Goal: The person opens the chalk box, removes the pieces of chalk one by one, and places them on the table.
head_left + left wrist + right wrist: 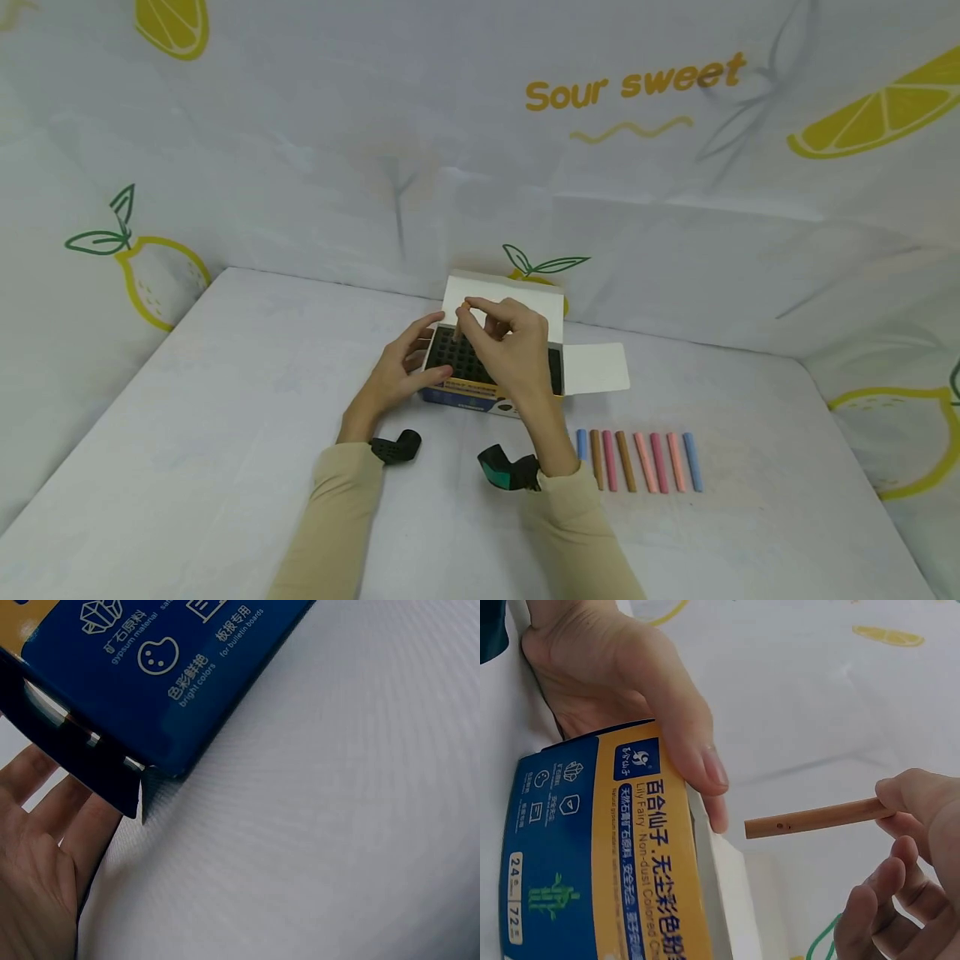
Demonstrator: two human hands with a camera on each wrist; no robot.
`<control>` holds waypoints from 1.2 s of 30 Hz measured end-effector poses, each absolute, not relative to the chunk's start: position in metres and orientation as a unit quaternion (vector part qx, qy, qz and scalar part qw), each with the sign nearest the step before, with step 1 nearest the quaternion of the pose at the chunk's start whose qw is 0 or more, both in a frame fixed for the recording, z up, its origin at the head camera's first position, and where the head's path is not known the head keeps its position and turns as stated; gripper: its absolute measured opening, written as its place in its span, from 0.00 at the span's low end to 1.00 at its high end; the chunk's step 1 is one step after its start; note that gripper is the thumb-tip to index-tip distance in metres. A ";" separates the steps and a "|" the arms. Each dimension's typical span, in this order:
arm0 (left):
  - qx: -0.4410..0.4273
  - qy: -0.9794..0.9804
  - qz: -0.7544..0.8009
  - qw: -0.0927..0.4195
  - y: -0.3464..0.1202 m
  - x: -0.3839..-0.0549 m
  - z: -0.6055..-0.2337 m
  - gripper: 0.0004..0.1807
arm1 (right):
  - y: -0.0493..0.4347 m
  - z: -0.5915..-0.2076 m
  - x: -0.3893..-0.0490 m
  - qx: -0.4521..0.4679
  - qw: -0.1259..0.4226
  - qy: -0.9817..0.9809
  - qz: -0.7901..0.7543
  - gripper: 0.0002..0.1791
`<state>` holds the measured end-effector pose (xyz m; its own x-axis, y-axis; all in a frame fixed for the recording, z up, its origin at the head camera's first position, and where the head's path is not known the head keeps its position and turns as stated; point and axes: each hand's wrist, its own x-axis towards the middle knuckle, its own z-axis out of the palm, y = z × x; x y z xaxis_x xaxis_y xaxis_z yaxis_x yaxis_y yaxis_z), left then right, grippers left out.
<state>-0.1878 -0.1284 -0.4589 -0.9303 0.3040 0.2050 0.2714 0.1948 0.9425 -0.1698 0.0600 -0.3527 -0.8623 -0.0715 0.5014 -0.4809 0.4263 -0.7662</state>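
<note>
An orange-brown chalk stick (814, 818) is pinched between thumb and fingertips of my right hand (513, 342). In the head view it points down over the left part of the open chalk box (461, 399); the right wrist view shows its lower end apart from the box rim. The black insert (462, 362) inside has rows of round holes, partly hidden by the right hand. My left hand (395, 367) holds the left end of the box, its thumb (697, 754) over the front rim and its fingers (64, 806) behind a side flap.
Several chalk sticks (658, 462) in blue, brown and pink lie in a row right of the right forearm, which partly covers that row's left end. The box's white lid (504, 296) stands up at the back, and a side flap (596, 368) sticks out right.
</note>
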 end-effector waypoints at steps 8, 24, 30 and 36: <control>0.195 0.763 0.616 0.013 -0.129 -0.187 -0.457 0.43 | 0.073 -0.350 -0.155 0.176 0.200 -0.823 0.502 0.10; 0.190 0.768 0.612 0.011 -0.130 -0.187 -0.459 0.44 | 0.100 -0.350 -0.132 0.187 0.211 -0.838 0.467 0.08; 0.185 0.774 0.605 0.015 -0.130 -0.186 -0.459 0.44 | 0.115 -0.350 -0.125 0.191 0.221 -0.845 0.448 0.09; 0.190 0.776 0.601 0.014 -0.128 -0.187 -0.458 0.44 | 0.128 -0.348 -0.119 0.186 0.227 -0.854 0.430 0.08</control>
<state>-0.1869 -0.1284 -0.4580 -0.9271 0.3126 0.2069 0.2784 0.2043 0.9385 -0.1187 0.1284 -0.3484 -0.8278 -0.1219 0.5476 -0.5124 0.5615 -0.6497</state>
